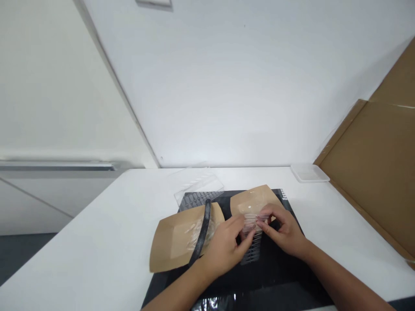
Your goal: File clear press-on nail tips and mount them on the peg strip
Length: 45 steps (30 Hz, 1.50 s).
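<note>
My left hand (223,248) and my right hand (280,231) meet at the middle of a black mat (275,276). The fingers of both pinch a clear ribbed plastic strip (251,226), which lies partly over a kraft card (256,201). A second kraft card (177,242) lies just left of my left hand, with clear plastic on it and a curved black band (202,231) across it. A ribbed section of the strip shows below my hands. My fingers hide its middle.
A clear plastic lid (198,188) lies at the mat's far edge. A shallow white tray (309,172) stands at the back of the white table (337,207). A large brown cardboard sheet (366,151) leans at the right against the white wall (233,77).
</note>
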Available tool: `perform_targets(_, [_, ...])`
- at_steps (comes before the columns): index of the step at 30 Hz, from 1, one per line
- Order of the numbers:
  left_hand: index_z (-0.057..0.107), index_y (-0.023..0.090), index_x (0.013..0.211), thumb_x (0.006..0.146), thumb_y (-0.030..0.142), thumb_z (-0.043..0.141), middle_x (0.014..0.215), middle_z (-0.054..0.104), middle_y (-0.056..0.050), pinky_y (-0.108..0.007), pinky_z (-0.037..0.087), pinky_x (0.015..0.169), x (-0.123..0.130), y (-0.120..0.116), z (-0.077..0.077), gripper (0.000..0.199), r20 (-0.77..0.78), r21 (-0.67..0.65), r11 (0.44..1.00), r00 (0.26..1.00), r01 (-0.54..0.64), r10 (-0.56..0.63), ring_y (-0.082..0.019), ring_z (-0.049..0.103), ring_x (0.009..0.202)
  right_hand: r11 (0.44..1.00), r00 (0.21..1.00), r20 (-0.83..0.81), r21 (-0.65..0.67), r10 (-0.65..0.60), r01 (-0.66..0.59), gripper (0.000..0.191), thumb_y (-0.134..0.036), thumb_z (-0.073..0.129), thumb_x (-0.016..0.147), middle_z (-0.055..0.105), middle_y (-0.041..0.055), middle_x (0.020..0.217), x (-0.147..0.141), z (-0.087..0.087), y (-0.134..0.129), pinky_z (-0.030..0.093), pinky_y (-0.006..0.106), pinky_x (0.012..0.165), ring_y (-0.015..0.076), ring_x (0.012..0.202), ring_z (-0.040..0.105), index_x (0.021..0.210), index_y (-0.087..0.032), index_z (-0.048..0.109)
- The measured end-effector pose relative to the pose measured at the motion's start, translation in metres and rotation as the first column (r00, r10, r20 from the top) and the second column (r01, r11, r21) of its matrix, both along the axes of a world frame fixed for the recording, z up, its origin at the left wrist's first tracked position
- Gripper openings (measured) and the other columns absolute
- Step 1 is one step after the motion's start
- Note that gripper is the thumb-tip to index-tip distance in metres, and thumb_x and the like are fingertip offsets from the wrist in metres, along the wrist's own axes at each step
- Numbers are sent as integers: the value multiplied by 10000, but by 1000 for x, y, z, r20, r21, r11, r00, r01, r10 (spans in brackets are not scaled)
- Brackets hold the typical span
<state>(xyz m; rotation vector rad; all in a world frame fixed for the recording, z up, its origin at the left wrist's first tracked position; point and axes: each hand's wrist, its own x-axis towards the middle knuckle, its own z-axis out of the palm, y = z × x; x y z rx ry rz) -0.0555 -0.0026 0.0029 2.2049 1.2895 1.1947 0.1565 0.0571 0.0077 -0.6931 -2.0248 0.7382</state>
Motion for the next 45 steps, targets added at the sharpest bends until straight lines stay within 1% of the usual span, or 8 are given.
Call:
perform_targets(10, [638, 205, 898, 1002, 278, 630, 902, 693, -58, -315, 556, 761, -12, 3, -1, 127, -91, -1, 997, 993, 79, -79, -200, 672, 835, 996, 997, 31, 61, 66, -68, 56, -227, 656, 1000, 715, 48, 946, 2, 5, -2, 524, 324, 729, 182, 849, 661, 1048, -241, 680])
perform_targets(19, [604, 211, 851, 902, 297, 710, 899, 677, -51, -304, 523, 646, -14, -4, 15, 146, -188, -16, 995, 977, 98, -99, -197, 661, 762, 994, 994, 85, 89, 62, -70, 66, -237, 644, 1003, 720, 60, 972, 5, 4, 1, 558, 338, 755, 198, 885, 678, 1061, -242, 674])
perform_targets(22, [673, 204, 1087, 912, 285, 677, 874, 673, -51, -315, 538, 662, -14, -7, 19, 193, -60, 24, 998, 996, 64, -62, -201, 655, 753, 994, 994, 98, 89, 52, -60, 82, -237, 636, 1005, 722, 59, 970, 5, 3, 1, 552, 323, 722, 191, 864, 669, 1079, -245, 671])
perform_targets(26, [645, 209, 1298, 914, 211, 655, 1087, 707, -116, -296, 555, 651, -17, -8, 19, 384, 62, 105, 994, 998, 9, -15, -237, 689, 931, 991, 992, 113, 117, 49, -62, 99, -222, 647, 998, 717, 42, 928, 4, 5, -1, 564, 331, 747, 182, 827, 666, 1090, -249, 669])
perform_targets(28, [665, 201, 1270, 899, 181, 657, 1142, 700, -140, -321, 581, 701, -19, -8, 19, 371, 66, 165, 986, 997, 24, -35, -258, 685, 1004, 987, 991, 121, 142, 59, -76, 121, -201, 651, 991, 718, 38, 925, 4, 6, -3, 564, 329, 752, 180, 826, 668, 1099, -251, 669])
perform_targets(32, [712, 187, 1139, 872, 128, 643, 1036, 720, -133, -392, 602, 817, -19, -7, 18, 282, 56, 274, 957, 992, 96, -116, -250, 697, 952, 971, 979, 147, 175, 140, -165, 181, -146, 646, 962, 726, 38, 945, 5, 8, -4, 559, 330, 750, 184, 850, 674, 1100, -260, 674])
perform_targets(39, [722, 184, 892, 911, 99, 595, 780, 721, -83, -325, 549, 666, -17, -5, 17, 155, 22, 240, 960, 988, 144, -153, -198, 668, 728, 954, 945, 245, 152, 217, -258, 199, -129, 629, 925, 727, 26, 949, 8, 9, -1, 544, 331, 757, 179, 842, 673, 1058, -267, 683])
perform_targets(45, [730, 176, 929, 895, 129, 619, 811, 728, -86, -308, 560, 668, -15, -3, 17, 125, 5, 275, 952, 990, 131, -138, -195, 682, 740, 950, 947, 221, 157, 233, -271, 157, -153, 665, 941, 721, 11, 910, 5, 9, -2, 529, 307, 720, 161, 786, 655, 1052, -263, 684])
